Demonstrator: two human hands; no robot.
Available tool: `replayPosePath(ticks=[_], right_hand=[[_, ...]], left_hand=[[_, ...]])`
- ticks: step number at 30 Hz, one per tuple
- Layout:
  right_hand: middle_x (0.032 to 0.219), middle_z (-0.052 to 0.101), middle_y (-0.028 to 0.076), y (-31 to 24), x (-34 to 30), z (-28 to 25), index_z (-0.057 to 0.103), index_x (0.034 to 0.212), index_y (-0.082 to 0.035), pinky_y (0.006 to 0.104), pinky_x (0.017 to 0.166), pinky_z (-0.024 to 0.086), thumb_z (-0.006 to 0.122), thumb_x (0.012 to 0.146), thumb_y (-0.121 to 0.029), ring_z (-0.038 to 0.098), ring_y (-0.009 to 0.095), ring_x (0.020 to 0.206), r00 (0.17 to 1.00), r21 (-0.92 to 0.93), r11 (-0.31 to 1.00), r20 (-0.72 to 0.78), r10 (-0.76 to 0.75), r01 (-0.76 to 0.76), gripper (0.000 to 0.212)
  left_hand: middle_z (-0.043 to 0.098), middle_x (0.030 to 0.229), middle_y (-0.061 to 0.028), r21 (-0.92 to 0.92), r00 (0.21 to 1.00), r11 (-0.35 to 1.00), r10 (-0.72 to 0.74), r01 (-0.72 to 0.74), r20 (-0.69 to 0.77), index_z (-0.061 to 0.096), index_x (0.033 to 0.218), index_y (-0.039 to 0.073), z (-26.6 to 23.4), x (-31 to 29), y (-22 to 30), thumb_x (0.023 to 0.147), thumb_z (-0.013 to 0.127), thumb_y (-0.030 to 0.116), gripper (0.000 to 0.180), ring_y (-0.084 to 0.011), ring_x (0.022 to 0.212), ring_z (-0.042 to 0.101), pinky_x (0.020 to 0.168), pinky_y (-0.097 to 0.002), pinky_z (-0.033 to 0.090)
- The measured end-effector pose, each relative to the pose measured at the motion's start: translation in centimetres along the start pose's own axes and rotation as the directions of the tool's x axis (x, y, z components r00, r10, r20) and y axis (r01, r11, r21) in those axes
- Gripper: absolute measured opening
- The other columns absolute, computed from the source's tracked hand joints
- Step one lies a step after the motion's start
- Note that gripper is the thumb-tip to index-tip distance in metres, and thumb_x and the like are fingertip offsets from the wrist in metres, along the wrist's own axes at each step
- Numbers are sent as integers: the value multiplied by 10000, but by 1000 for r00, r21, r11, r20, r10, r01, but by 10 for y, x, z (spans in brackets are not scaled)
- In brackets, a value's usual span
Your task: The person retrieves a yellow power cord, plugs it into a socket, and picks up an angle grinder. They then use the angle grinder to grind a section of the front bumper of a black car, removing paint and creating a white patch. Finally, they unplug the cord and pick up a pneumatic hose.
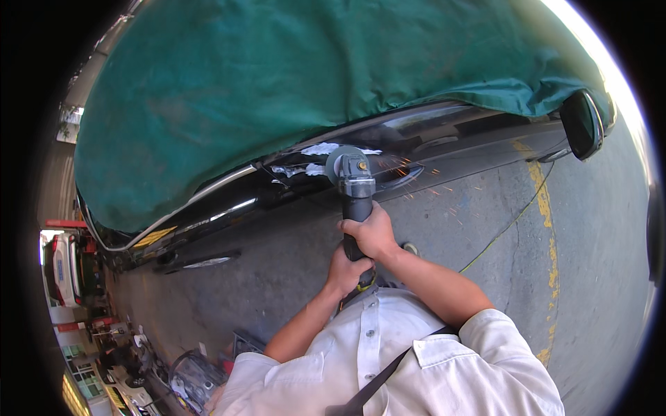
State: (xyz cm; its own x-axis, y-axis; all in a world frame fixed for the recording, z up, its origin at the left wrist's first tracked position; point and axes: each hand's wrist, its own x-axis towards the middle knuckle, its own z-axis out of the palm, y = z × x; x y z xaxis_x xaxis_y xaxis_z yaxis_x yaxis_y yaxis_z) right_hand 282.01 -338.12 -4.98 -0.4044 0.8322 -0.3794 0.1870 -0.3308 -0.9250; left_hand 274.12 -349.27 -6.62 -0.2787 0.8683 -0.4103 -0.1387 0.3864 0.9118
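Observation:
Both my hands are wrapped round a black and grey angle grinder (358, 186). My right hand (372, 230) grips the body nearer the head, and my left hand (345, 272) holds the rear of the handle. The grinder's disc (340, 163) is against the side of a black car (479, 136). Orange sparks (433, 171) fly off to the right of it. Around the disc the paint is stripped to bare, pale patches (321, 149). Part of the worked spot is hidden behind the grinder head.
A green cover (277, 76) drapes over the car's upper part. The side mirror (581, 125) sticks out at the right. A thin yellow-green cable (503, 232) lies on the grey floor, near a worn yellow line (548, 256). Assorted gear (198, 378) and a white vehicle (66, 270) are at left.

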Motion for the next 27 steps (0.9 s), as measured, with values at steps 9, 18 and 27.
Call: replayPosePath(ticks=[9, 18, 27], right_hand=[[955, 699, 212, 6, 3, 3, 587, 1093, 76, 390, 813, 539, 814, 715, -273, 689, 293, 864, 1000, 44, 999, -25, -4, 5, 563], [944, 695, 194, 4, -5, -6, 594, 1077, 68, 389, 810, 536, 820, 709, -260, 683, 273, 851, 995, 80, 995, -73, 64, -58, 542], [942, 697, 182, 4, -3, -6, 598, 1084, 63, 381, 803, 535, 824, 709, -241, 676, 261, 854, 999, 67, 998, -48, 23, -20, 533]], left_hand=[[678, 870, -79, 12, 1000, 1000, -4, 4, -28, 574, 1073, -17, -2, 1, 0, 738, 699, 55, 365, -171, 765, 678, 697, -320, 547], [683, 872, -78, 43, 999, 999, -22, 20, 33, 571, 1076, -19, -1, 4, -7, 737, 702, 63, 373, -163, 759, 679, 685, -317, 548], [684, 910, -74, 80, 999, 997, -14, 11, 41, 585, 1097, -20, -4, 5, -8, 755, 706, 63, 372, -163, 797, 681, 725, -316, 554]])
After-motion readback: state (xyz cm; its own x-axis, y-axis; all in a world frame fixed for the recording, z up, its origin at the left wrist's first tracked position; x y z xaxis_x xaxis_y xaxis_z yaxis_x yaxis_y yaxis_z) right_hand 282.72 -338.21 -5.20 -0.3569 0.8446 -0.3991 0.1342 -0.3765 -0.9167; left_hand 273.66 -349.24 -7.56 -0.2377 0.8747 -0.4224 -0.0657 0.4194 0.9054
